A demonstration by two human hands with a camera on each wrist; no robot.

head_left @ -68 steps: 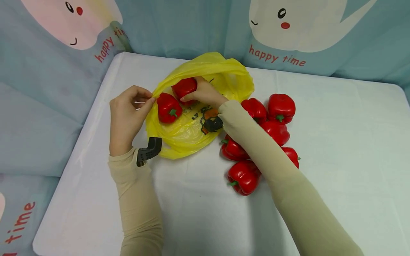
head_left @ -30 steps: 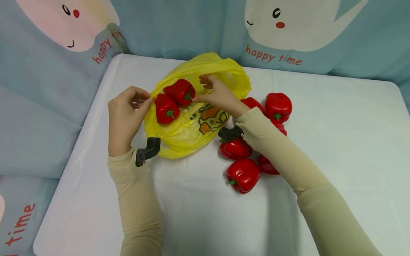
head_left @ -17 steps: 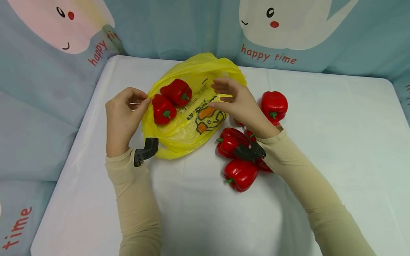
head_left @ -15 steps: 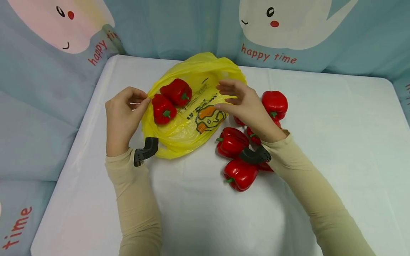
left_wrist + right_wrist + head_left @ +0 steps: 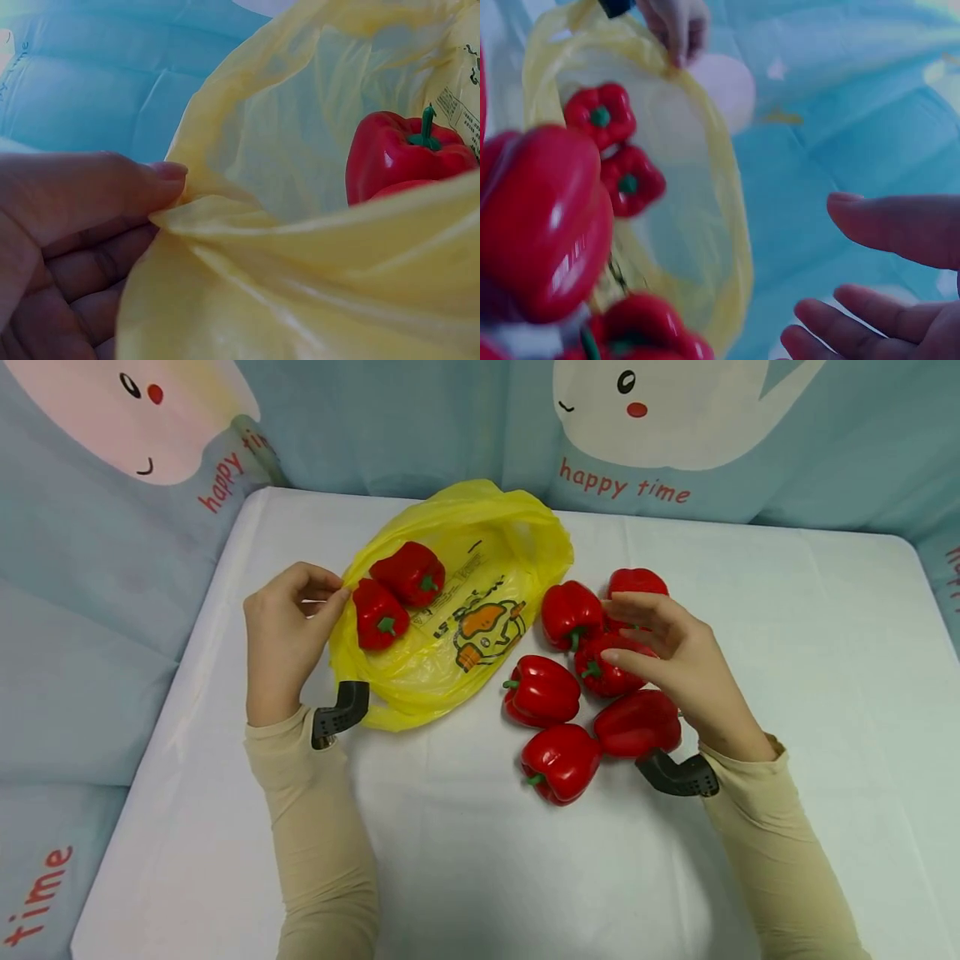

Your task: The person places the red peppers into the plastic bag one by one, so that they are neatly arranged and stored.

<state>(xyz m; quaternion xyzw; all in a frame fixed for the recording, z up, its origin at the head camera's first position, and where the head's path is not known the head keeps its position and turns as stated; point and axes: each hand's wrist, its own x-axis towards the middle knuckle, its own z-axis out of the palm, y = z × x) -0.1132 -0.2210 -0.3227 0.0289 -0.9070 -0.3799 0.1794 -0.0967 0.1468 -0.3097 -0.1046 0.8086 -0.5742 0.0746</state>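
In the head view my left hand [image 5: 283, 627] pinches the left rim of a yellow plastic bag [image 5: 420, 681] between thumb and fingers; the left wrist view shows the plastic [image 5: 315, 277] gathered at the thumb tip. The bag lies with its mouth spread. Inside, at its left, are two red bell peppers [image 5: 378, 610] with green stems. My right hand [image 5: 693, 672] hovers over a group of loose peppers, fingers spread and holding nothing. Nearest its fingertips is a bell pepper [image 5: 611, 668], partly covered by the thumb; another pepper [image 5: 636, 580] sits just behind the fingers.
More loose peppers lie right of the bag: one pepper [image 5: 572, 610] by its edge, another [image 5: 542, 691] below that, a front one [image 5: 561, 764] and one [image 5: 637, 724] under the right wrist camera [image 5: 678, 774]. A white-covered table [image 5: 480, 877] meets a blue printed curtain [image 5: 420, 427].
My right hand lets go of the second pepper inside the bag, then withdraws to the right and comes over the loose peppers. The left hand keeps its pinch on the bag's rim.
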